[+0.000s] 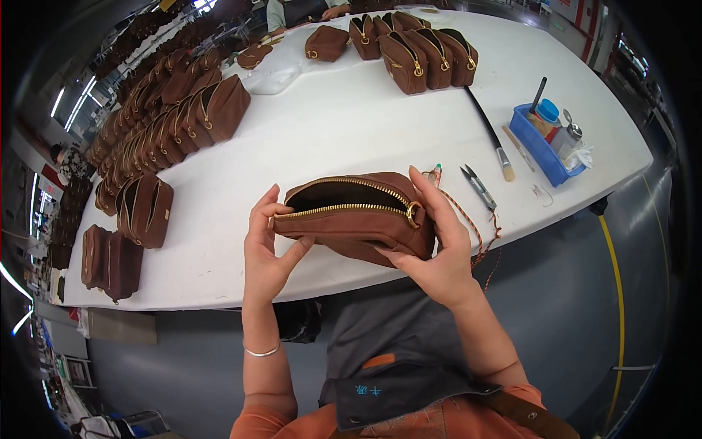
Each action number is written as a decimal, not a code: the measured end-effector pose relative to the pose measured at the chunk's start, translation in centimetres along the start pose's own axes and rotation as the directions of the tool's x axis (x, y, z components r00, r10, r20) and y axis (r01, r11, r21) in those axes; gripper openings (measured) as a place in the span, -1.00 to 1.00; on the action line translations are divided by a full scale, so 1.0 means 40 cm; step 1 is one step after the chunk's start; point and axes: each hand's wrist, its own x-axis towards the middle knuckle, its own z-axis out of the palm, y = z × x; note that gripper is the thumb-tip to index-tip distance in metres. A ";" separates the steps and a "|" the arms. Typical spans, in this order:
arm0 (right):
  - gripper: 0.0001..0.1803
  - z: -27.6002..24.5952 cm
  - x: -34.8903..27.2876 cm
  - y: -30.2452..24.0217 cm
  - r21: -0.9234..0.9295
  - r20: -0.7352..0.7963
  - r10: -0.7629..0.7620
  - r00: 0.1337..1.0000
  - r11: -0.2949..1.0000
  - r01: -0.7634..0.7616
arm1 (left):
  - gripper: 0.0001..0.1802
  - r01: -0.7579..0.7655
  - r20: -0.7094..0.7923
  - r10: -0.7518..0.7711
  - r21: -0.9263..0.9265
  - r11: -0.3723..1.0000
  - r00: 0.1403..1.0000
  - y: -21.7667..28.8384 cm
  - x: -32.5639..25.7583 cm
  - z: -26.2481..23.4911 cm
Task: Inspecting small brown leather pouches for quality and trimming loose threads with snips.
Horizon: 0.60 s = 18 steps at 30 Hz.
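Between my two hands is a brown zippered pouch [351,230], tilted so that its unzipped mouth faces up and shows a dark inside. A gold-toothed zipper edges the opening, with a gold ring at its right end. My left hand [269,245] grips the left end, fingers at the zipper edge and thumb on the lower side. My right hand [444,252] is wrapped round the right end, thumb along the lower front. Just beyond my right hand lie thread snips [478,186] and an orange and dark braided cord [468,219].
Rows of brown pouches [168,132] fill the left side of the white table [329,124]. More pouches [428,58] stand at the far side, near a person [303,11]. At right are a long brush [493,139] and a blue bin [545,146] holding bottles.
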 end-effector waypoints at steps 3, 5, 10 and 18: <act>-0.05 0.013 0.000 -0.008 -0.057 -0.030 -0.023 0.999 0.998 0.021 | -0.40 -0.074 -0.021 0.079 0.159 0.984 0.997 0.021 -0.015 0.003; -0.07 0.020 0.006 -0.016 -0.114 -0.050 -0.049 0.998 0.993 0.043 | -0.38 -0.096 -0.040 0.105 0.192 0.977 0.994 0.056 -0.018 0.022; -0.26 0.088 0.019 -0.018 -0.510 0.041 -0.440 0.897 0.763 0.397 | -0.37 -0.089 0.020 0.091 -0.077 0.993 0.996 0.085 -0.018 0.060; -0.43 0.144 -0.090 0.004 -0.263 0.367 -0.249 0.896 0.896 0.357 | -0.52 0.333 -0.115 -0.423 -0.449 0.830 0.899 0.019 -0.047 0.026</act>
